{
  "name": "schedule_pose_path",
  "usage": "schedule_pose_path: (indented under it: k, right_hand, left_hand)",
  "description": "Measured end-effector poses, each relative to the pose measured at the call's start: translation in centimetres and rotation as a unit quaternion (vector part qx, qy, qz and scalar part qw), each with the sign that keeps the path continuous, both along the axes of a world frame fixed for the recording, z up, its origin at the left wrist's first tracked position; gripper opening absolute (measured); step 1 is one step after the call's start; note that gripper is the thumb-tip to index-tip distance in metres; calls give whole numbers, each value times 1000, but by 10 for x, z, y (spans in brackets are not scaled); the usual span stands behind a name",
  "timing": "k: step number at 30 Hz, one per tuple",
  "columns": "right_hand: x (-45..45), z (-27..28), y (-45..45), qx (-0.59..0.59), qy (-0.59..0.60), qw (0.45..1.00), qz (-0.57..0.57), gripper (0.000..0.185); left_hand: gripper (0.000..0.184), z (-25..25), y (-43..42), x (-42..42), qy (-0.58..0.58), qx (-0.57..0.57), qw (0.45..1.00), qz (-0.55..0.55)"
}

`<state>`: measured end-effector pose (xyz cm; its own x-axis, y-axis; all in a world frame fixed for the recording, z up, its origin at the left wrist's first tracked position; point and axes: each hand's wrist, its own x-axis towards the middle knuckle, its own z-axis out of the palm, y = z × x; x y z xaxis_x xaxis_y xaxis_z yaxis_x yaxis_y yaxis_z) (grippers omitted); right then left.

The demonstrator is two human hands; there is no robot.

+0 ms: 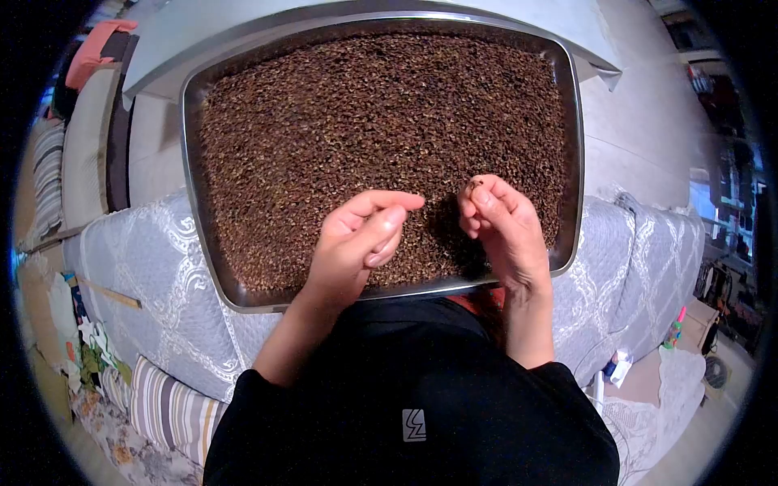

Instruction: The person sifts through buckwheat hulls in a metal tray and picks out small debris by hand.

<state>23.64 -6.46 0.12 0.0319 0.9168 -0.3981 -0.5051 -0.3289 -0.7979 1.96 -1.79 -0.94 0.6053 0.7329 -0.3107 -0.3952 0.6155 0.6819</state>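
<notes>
A large metal tray (581, 162) holds a wide layer of small dried brown husks (356, 121) that look like Sichuan peppercorns, with paler bits among them. Over its near part, my left hand (356, 239) has its index finger stretched to the right, while the thumb and other fingers are curled in; nothing shows in it. To the right, my right hand (506, 219) pinches a small brown husk (476, 185) between thumb and index finger. Both hands are above the husks, fingertips a short gap apart.
The tray lies partly on a light table (324, 10) and reaches toward my lap. A grey patterned sofa cover (154, 267) spreads on both sides. Striped cushions (166, 409) are at the lower left; a white cable (620, 441) runs at the lower right.
</notes>
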Motion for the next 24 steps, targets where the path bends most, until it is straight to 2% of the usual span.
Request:
schedule_pose_path:
  k: [4, 7, 9, 12, 15, 18, 20, 22, 24]
  right_hand:
    - [-12, 0, 0, -3, 81, 996, 37, 17]
    - [-25, 7, -2, -13, 0, 998, 54, 18]
    - [-30, 10, -4, -16, -12, 999, 46, 17]
    - [-31, 13, -5, -15, -38, 998, 46, 15]
    - [-30, 13, -7, -37, -107, 991, 74, 14]
    - [-34, 6, -9, 52, -244, 968, 32, 16]
    - [-30, 8, -6, 120, -266, 955, 54, 19]
    - [-26, 5, -1, 215, -304, 925, 81, 22]
    - [-25, 3, -5, 197, -260, 941, 89, 20]
  left_hand:
    - [31, 6, -4, 13, 103, 29, 994, 16]
    - [27, 8, -7, 19, 170, 96, 980, 28]
    - [25, 10, -7, 20, 198, 129, 971, 38]
    - [20, 0, -6, 12, 191, 181, 964, 38]
    - [14, -5, -7, 10, 171, 158, 972, 40]
    - [11, -8, -7, 7, 151, 100, 983, 10]
    - [12, -8, -6, 3, 98, 45, 994, -29]
    - [12, -2, -5, 9, 116, 75, 989, -53]
    - [13, 0, -2, 11, 124, 89, 985, -78]
